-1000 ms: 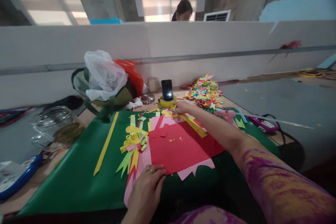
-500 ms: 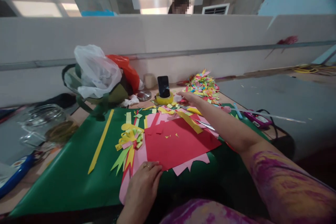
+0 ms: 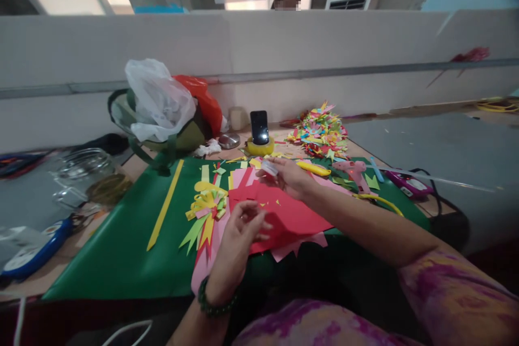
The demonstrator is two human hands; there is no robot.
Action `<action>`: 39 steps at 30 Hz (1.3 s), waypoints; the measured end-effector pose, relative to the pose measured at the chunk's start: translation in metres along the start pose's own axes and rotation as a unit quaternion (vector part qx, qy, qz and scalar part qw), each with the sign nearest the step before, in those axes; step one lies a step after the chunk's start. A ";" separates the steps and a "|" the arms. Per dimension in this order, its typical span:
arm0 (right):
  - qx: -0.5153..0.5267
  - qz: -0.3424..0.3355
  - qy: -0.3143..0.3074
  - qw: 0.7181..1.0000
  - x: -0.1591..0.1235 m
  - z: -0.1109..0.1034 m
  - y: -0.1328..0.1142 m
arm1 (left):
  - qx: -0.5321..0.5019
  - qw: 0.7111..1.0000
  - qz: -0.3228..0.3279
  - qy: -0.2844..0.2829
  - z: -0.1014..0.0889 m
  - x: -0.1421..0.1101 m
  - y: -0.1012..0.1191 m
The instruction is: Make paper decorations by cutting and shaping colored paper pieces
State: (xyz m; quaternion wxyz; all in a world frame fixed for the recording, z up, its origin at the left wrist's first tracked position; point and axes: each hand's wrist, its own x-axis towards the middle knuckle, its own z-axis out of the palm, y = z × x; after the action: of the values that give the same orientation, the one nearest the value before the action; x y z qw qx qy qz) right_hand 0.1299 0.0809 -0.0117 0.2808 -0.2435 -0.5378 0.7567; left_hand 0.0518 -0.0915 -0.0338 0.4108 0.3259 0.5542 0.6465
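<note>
My right hand [image 3: 288,175] is lifted over the far edge of a red paper sheet [image 3: 284,213], fingers closed on a small pale object [image 3: 270,167], perhaps a roll of tape. My left hand [image 3: 241,230] hovers above the near corner of the red sheet with fingers loosely apart and nothing in them. Pink paper [image 3: 211,259] lies under the red sheet on a green mat [image 3: 121,248]. A yellow and pink paper bow [image 3: 206,208] sits left of the sheets.
A phone [image 3: 259,127] stands in a yellow holder. A heap of coloured paper pieces [image 3: 320,135] lies at the back right, a pink glue gun [image 3: 354,170] beside it. Plastic bags [image 3: 162,100] and a glass jar [image 3: 79,170] are on the left. A person sits beyond the partition.
My right hand drew back from beside the phone holder, now with a small pale object in it. My left hand lifted off the paper and rose towards the right hand.
</note>
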 end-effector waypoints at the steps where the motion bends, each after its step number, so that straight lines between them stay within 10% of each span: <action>1: -0.013 -0.022 -0.001 1.000 -0.011 0.008 0.004 | -0.072 0.997 -0.030 -0.001 0.006 0.006 0.001; 6: -0.163 -0.194 -0.004 0.967 -0.052 0.032 0.021 | -0.228 0.971 -0.063 -0.004 0.022 0.019 -0.003; 13: -0.149 -0.209 0.087 0.963 -0.046 0.002 0.014 | -0.196 0.975 -0.100 0.019 0.018 0.012 -0.003; 20: -0.263 -0.057 0.081 0.960 -0.057 -0.044 0.022 | -0.119 0.991 -0.064 0.016 0.007 0.008 -0.002; 23: -0.227 -0.045 0.088 0.969 -0.067 -0.053 0.030 | 0.063 0.993 -0.002 -0.097 0.006 -0.010 -0.004; 27: -0.247 -0.081 0.114 0.959 -0.073 -0.058 0.043 | 0.372 0.871 0.151 -0.282 -0.001 -0.040 -0.013; 34: -0.577 -0.226 0.093 0.779 -0.083 -0.050 0.071 | 0.621 0.732 0.263 -0.092 -0.050 -0.034 -0.044; 39: -0.575 -0.266 0.088 0.769 -0.094 -0.040 0.054 | 0.664 0.700 0.251 -0.073 -0.045 -0.022 -0.051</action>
State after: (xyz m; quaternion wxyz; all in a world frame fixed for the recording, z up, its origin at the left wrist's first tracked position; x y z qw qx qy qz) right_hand 0.2157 0.0292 -0.0690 0.3245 -0.2724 -0.8885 0.1763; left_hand 0.0315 -0.1290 -0.0913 -0.0500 0.6874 0.7058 0.1635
